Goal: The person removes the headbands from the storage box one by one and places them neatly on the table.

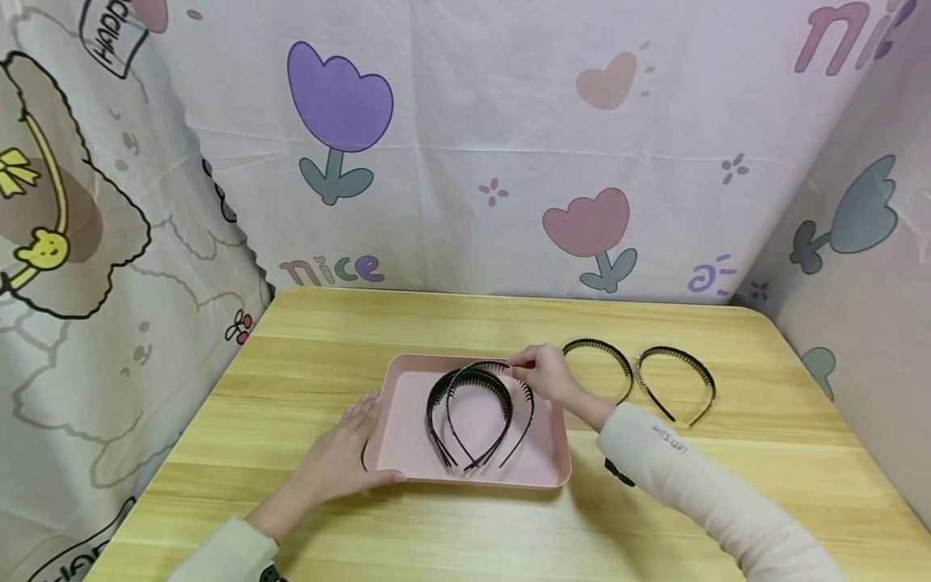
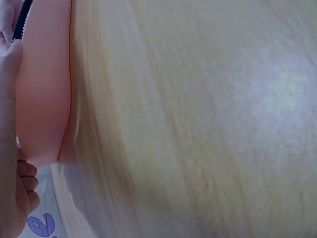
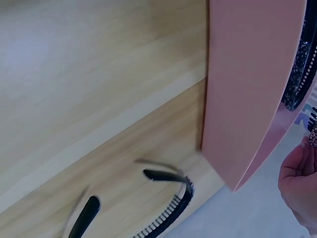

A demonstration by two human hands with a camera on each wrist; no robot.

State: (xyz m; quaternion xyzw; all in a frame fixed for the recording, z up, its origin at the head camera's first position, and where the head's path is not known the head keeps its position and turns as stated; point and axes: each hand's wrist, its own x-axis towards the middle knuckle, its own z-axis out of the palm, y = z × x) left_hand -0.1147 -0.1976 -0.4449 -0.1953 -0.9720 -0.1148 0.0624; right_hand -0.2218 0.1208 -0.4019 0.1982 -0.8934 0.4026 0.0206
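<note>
In the head view my right hand pinches the top of a thin black toothed headband over the pink tray. That headband overlaps a stack of black headbands lying in the tray. In the right wrist view, the fingertips of my right hand hold a sparkly part of the band. At the tray's left end my left hand holds the near corner, fingers along the left side and thumb at the front rim. The left wrist view shows this hand with its fingers bent round the tray's end.
On the wooden table, right of the tray, lie two more black toothed headbands, one partly behind my right hand and the other farther right. A printed cloth hangs behind the table and at both sides.
</note>
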